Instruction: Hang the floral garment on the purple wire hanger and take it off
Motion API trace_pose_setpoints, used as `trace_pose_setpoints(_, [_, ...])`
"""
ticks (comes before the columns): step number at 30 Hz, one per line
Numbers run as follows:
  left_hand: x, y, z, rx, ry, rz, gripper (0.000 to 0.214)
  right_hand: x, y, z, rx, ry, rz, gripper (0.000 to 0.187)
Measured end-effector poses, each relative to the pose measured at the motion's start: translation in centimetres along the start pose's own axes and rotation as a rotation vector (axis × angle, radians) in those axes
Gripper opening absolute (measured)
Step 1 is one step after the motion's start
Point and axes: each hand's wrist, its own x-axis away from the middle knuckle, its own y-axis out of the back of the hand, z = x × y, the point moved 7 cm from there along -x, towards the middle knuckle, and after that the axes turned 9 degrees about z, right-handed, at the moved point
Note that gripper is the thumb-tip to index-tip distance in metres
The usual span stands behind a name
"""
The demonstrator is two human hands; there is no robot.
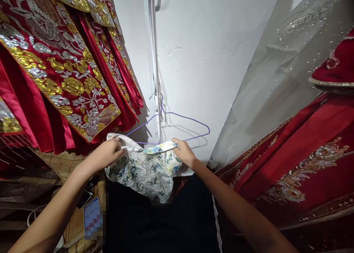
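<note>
Patterned garment [151, 173], lower center of frame: left hand [109, 151], right hand [184, 152], fingers gripping top edge; purple hanger [190, 117] just above could snag cloth if brushed.

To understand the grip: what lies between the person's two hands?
In the head view, the patterned garment lies between the left hand and the right hand.

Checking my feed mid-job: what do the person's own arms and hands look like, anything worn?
The left hand and right hand are ungloved. The left forearm and right forearm are bare: no sleeve, watch or bracelet shows. Some fingers are hidden, so I can't rule out rings.
</note>
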Motion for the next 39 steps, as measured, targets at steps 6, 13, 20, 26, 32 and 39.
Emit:
trace_pose_setpoints(6, [-2.5,-2.6,1.2,0.06,0.089,0.217,0.051,1.2,1.6,-0.3,0.036,-0.031,-0.03,0.01])
trace_pose_setpoints(13, [-2.4,-0.4,-2.6,0.076,-0.116,-0.108,0.035,2.8,1.2,-0.5,-0.039,-0.024,-0.1,0.003])
trace_pose_setpoints(20, [-4.5,3.4,-4.0,0.349,-0.262,-0.513,0.027,3.1,-1.9,2.7,-0.181,0.023,0.027,0.025])
trace_pose_setpoints(26, [-6.4,3.3,-2.2,0.332,-0.298,-0.538,0.028,4.6,4.8,1.9,-0.109,-0.038,-0.152,0.079])
trace_pose_setpoints(32, [-6.3,4.2,-2.8,0.277,-0.37,-0.525,0.025,3.6,13.8,1.1,0.004,-0.143,-0.136,0.049])
trace_pose_setpoints(39, [-7.5,4.3,0.5,0.58,-0.174,-0.666,0.026,3.3,11.9,6.7,-0.547,-0.088,0.355,0.046])
